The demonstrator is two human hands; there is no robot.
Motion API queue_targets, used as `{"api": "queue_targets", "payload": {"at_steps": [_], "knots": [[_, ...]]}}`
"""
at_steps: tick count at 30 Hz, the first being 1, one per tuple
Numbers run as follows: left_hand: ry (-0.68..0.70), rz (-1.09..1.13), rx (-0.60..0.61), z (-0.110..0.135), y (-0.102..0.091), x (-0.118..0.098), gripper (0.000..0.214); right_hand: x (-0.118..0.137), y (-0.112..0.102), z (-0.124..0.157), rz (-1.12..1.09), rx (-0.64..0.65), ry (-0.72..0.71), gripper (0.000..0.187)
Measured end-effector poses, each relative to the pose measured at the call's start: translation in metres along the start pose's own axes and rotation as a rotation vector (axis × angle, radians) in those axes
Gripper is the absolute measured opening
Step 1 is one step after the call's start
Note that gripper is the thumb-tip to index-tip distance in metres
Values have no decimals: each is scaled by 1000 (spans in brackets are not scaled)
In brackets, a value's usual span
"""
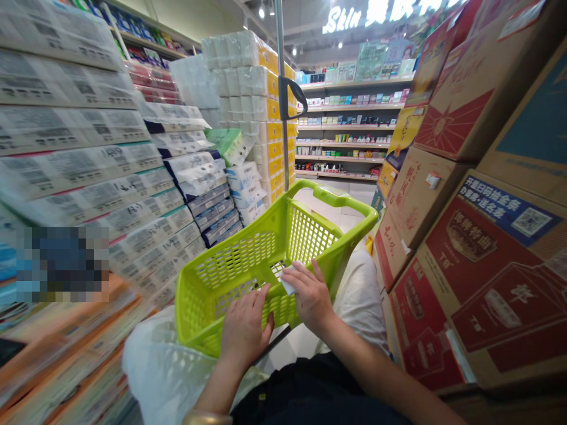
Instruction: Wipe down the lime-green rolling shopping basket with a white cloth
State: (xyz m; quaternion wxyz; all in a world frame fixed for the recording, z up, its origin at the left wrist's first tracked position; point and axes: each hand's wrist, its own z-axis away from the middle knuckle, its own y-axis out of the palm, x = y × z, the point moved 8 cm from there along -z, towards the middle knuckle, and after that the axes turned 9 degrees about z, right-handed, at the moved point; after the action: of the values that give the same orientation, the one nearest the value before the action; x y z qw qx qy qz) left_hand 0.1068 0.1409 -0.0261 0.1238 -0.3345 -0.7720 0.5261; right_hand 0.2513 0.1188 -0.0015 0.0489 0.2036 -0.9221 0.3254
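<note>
A lime-green plastic shopping basket (208, 271) with slotted walls stands tilted in front of me, its raised handle at the far right. My left hand (248, 321) grips the near rim, fingers over the edge and thumb on the outer side. To its right, my right hand (310, 292) presses a folded white wipe (289, 278) against the same rim; whether it is paper or cloth I cannot tell. Slots and a few dark spots show on the basket's floor.
Stacked red and brown cartons (496, 265) rise close on the right. Wrapped white packs (80, 130) are piled on the left. Beyond the basket stands a grey pole with a black handle (283, 97), and shelves of small products (345, 127) line the back.
</note>
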Motion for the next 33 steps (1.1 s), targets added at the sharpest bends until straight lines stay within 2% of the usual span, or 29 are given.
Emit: {"api": "queue_targets", "payload": {"at_steps": [2,6,8,10,14,16,22,24,26,30,33], "knots": [[5,-7,5,0,0,0,49,-6,-7,-2,9,-21,12,49],[2,-14,-3,0,1,-1,49,-36,-28,-10,74,-84,122,49],[0,-11,-12,-1,0,-2,49,-41,-30,-11,87,-90,150,47],[3,-3,-17,-1,1,-2,49,-32,-24,-8,73,-78,134,47],[18,6,-32,1,0,-1,50,4,-4,0,-18,-23,8,47],[28,4,-41,2,0,0,50,9,-3,0,-41,-7,-15,48],[70,-25,-89,2,0,-2,50,-40,-33,-11,69,-85,137,44],[71,-32,-102,2,0,-2,50,-46,-37,-11,87,-109,160,42],[67,-35,-106,2,-1,-2,50,-38,-30,-8,70,-95,144,44],[74,-39,-99,2,-1,-2,51,-5,-7,0,-14,3,34,49],[82,-41,-98,3,-1,-2,51,-5,-8,-2,-29,8,28,50]]}}
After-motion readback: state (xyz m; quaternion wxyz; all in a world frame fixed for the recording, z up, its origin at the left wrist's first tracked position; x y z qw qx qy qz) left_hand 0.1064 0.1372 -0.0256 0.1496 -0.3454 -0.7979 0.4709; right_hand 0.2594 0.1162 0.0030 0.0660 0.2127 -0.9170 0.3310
